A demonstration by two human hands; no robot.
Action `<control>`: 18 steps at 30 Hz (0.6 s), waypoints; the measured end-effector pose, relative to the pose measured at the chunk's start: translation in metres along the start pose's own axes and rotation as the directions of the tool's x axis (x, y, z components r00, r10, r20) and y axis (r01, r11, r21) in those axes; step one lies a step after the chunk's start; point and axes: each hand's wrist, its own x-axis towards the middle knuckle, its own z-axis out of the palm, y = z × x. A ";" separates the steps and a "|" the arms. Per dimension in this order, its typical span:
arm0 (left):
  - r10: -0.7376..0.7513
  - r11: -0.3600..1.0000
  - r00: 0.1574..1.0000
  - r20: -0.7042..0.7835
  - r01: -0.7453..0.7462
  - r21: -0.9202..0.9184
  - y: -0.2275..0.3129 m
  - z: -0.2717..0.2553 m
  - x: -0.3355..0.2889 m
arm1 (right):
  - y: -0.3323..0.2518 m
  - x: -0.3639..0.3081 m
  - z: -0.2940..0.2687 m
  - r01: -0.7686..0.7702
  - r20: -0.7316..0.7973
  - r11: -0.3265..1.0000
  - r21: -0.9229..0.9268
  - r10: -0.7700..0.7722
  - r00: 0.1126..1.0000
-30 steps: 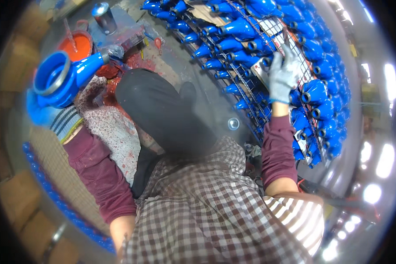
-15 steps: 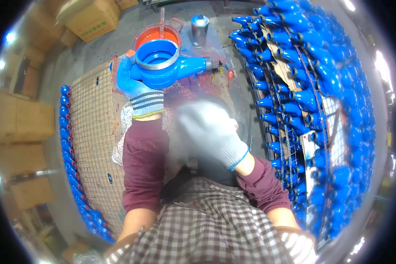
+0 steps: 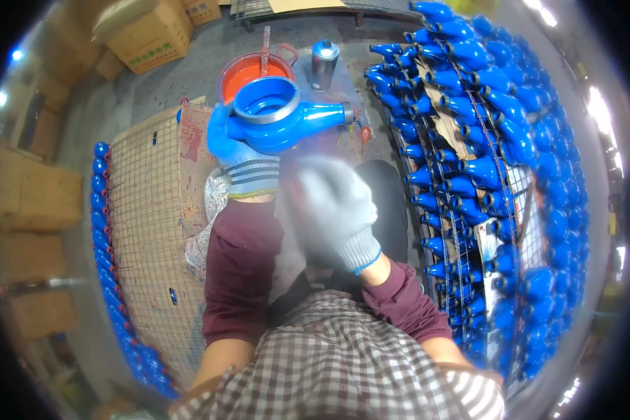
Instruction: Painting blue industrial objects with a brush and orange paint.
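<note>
My left hand (image 3: 234, 143), in a blue-coated glove with a striped cuff, grips the left side of a glossy blue housing (image 3: 276, 136). This part has a wide round mouth with a bare metal threaded rim facing up, and a tapering neck pointing right. My right hand (image 3: 332, 199), in a white knit glove, is just below the housing and apart from it. Motion smears its fingers, so whether it holds anything is not clear. Behind the housing stands a red pot (image 3: 225, 82) of orange-red paint, with a stick (image 3: 265, 49) upright in it.
A spray can (image 3: 324, 66) stands right of the pot, and a small red object (image 3: 365, 135) lies near the neck. Racks of blue bottle-shaped parts (image 3: 483, 168) fill the right side. On the left lies wire mesh (image 3: 147, 231) edged by more blue parts (image 3: 99, 199); cardboard boxes (image 3: 147, 38) stand beyond.
The housing and my left hand sit a little further right and lower in the picture. My right hand has shifted slightly left, still blurred. The surroundings have also shifted a little in view.
</note>
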 end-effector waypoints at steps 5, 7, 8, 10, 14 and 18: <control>-0.099 0.993 0.995 0.015 0.100 -0.057 -0.002 0.000 -0.001 | 0.062 0.004 0.015 0.177 0.092 0.966 -0.186 -0.162 0.982; -0.125 0.987 0.992 0.005 0.125 -0.104 -0.006 0.000 -0.001 | 0.085 0.007 0.031 0.192 0.061 0.967 -0.169 -0.184 0.981; -0.133 0.981 0.991 -0.017 0.130 -0.143 -0.006 -0.003 0.001 | 0.078 0.010 0.036 0.195 0.063 0.966 -0.169 -0.187 0.980; -0.145 0.977 0.989 0.023 0.147 -0.152 -0.008 -0.006 0.001 | 0.059 0.017 0.041 0.155 0.066 0.979 -0.133 -0.148 0.987; -0.111 0.986 0.994 -0.015 0.109 -0.126 -0.013 -0.008 0.002 | 0.052 0.031 0.059 -0.076 -0.080 0.984 0.160 0.090 0.993; -0.149 0.978 0.989 0.025 0.151 -0.141 -0.009 0.004 -0.007 | 0.083 0.029 0.071 0.164 0.016 0.967 -0.198 -0.164 0.986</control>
